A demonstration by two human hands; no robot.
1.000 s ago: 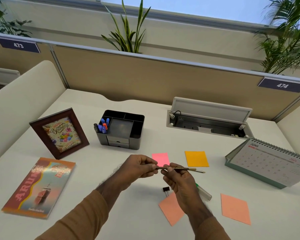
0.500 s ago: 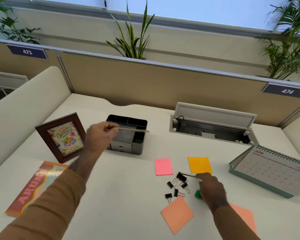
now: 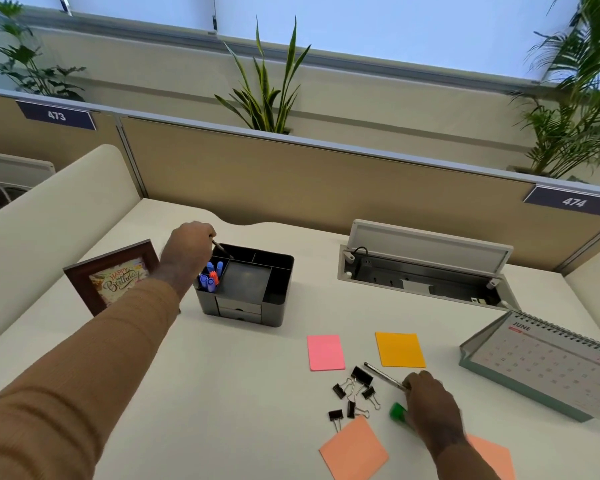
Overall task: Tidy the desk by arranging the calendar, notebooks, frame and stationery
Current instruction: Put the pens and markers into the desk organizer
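Observation:
My left hand (image 3: 187,252) is over the back left corner of the black desk organiser (image 3: 253,299), holding a thin pen (image 3: 221,249) whose tip points down into a rear compartment. Blue and orange markers (image 3: 210,277) stand in the organiser's left slot. My right hand (image 3: 430,407) rests on the desk at the front right, closed on a second slim pen (image 3: 383,374); a green-capped marker (image 3: 398,412) lies partly under it. Several black binder clips (image 3: 355,393) lie just left of that hand. The brown picture frame (image 3: 110,275) stands behind my left forearm.
A pink sticky note (image 3: 325,352), an orange one (image 3: 399,349) and two salmon ones (image 3: 354,452) lie on the white desk. The June desk calendar (image 3: 548,365) stands at the right. An open cable hatch (image 3: 423,268) sits behind; beige partitions enclose the desk.
My left hand carried the pen from the desk's middle to the organiser and tipped it downward into it. My right hand dropped to the desk and took hold of another pen by the clips.

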